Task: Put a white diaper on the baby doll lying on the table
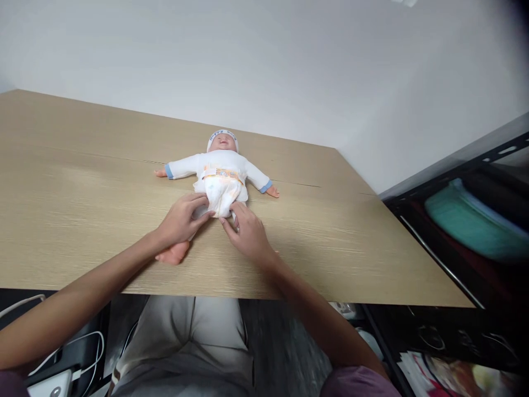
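Observation:
A baby doll (223, 165) in a white top and cap lies on its back on the wooden table (82, 209), arms spread, head towards the wall. A white nappy (221, 193) with a printed waistband covers its hips. My left hand (182, 220) rests over the doll's left thigh, fingers curled on the nappy's lower edge. My right hand (248, 234) lies over the other leg, fingertips pinching the nappy at the crotch. One bare doll foot (173, 255) sticks out below my left wrist.
A dark shelf unit (475, 231) with a teal object (471, 220) stands to the right of the table. White cables (82, 347) and a device lie on the floor at lower left. A plain wall runs behind the table.

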Tool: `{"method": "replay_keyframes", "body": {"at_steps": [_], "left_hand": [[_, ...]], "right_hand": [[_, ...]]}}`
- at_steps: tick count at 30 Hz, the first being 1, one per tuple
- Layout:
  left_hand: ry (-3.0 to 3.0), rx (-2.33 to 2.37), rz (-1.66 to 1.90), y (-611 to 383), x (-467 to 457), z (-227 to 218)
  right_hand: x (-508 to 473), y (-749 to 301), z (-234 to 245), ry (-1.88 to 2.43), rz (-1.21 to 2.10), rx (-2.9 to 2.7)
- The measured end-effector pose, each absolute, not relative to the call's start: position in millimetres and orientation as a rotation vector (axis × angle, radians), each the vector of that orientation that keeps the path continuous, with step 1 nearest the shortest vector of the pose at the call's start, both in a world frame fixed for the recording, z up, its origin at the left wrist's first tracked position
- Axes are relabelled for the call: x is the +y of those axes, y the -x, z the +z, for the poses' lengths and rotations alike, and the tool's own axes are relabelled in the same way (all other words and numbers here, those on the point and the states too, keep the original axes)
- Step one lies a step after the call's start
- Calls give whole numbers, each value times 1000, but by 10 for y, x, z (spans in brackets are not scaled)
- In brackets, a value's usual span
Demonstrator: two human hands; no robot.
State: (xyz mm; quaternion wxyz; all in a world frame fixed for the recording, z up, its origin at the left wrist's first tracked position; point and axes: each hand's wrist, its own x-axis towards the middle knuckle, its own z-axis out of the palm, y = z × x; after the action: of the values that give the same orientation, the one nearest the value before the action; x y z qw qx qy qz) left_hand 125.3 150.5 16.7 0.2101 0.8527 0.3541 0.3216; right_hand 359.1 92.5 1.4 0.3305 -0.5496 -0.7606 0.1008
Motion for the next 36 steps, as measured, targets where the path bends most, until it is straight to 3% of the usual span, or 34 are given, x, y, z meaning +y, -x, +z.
{"method": "replay_keyframes", "body": {"at_steps": [12,17,26,36], "left_hand": [[-1884,1038,1054,-1268,1664,-62],[-1632,1051,1048,-1273,1661,-44],[-1899,1045,855,-1275,1554,95],[-1621,986,841,-1230,1569,172]], "right_hand": [[987,-3599,7,1477,509,-1644],[972,-3634,5,1460,398,-1553],[967,-3698,9,1517,307,-1722],[1038,-3758,-8,1450,649,-1568]]}}
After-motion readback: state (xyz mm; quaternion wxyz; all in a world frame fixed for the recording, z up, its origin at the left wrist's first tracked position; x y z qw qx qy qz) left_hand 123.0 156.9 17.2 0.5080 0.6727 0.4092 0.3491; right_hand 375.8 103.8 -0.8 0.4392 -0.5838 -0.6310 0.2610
